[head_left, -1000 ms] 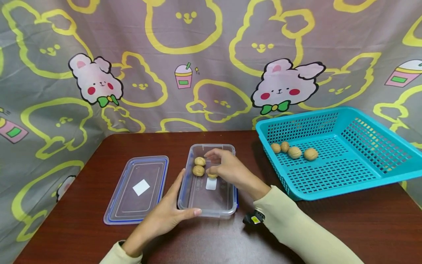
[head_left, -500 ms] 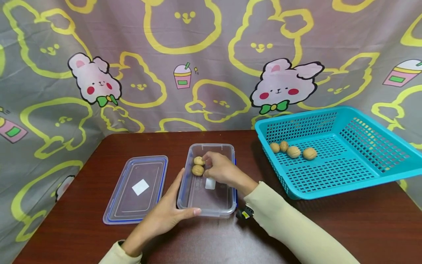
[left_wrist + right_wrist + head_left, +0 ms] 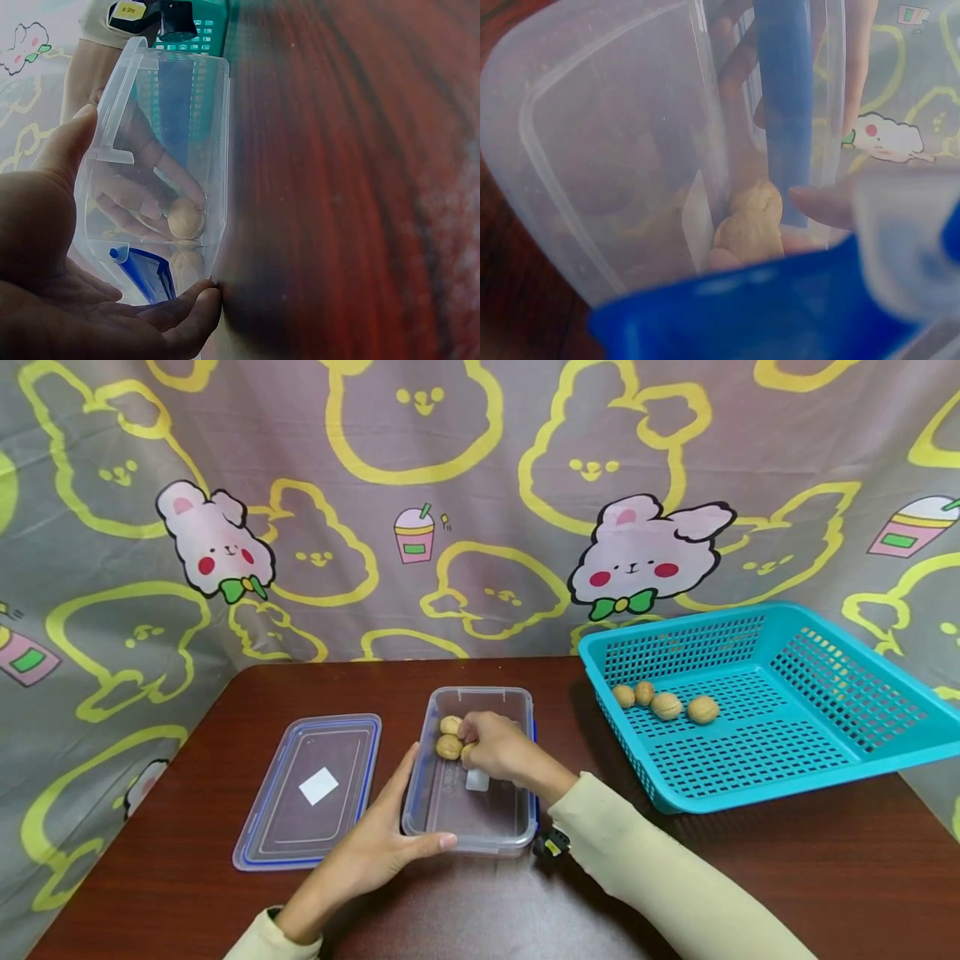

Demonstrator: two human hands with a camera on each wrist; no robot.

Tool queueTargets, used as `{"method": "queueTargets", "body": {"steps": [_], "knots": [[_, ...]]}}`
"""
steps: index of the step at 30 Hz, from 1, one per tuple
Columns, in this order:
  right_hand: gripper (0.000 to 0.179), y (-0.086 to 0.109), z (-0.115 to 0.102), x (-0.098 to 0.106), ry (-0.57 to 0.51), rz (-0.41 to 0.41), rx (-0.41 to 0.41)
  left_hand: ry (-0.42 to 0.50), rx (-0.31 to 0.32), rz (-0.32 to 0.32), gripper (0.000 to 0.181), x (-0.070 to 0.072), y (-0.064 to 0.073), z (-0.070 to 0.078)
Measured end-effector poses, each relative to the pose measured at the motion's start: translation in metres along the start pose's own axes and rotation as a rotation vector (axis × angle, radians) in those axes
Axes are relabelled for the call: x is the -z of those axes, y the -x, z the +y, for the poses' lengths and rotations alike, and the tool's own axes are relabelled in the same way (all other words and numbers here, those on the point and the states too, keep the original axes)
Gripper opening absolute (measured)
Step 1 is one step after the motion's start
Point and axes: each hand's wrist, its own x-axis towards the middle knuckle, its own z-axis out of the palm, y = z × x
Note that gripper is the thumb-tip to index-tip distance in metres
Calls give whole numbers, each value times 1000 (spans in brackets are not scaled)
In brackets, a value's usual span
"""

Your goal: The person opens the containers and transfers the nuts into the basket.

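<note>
Walnut (image 3: 467, 752), partly hidden, pinched in the fingers of the right hand (image 3: 498, 748) inside a clear plastic container (image 3: 472, 820); 2 loose walnuts (image 3: 449, 747) lie at its 9 and 11 o'clock. Left hand (image 3: 378, 847): fingers and thumb clasp the container's 7 o'clock corner. At the container's 9 o'clock, a blue-edged lid (image 3: 333, 745); at 3 o'clock, a turquoise basket (image 3: 783, 660) holding 4 more walnuts (image 3: 667, 706). All stand on a reddish-brown surface (image 3: 480, 906).

No legible text; the small yellow rectangular label (image 3: 129, 10) on the black wrist-worn device (image 3: 178, 20) bears dark characters (too small to read).
</note>
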Motion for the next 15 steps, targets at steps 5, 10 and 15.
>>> {"method": "queueTargets", "body": {"steps": [5, 10, 15], "knots": [[30, 2, -2, 1, 10, -2, -10, -9, 5, 1, 122, 0, 0, 0], [25, 7, -4, 3, 15, -5, -10, -10, 4, -2, 121, 0, 0, -1], [24, 13, -6, 7, 16, -7, 13, -14, -3, -1, 120, 0, 0, -1]]}}
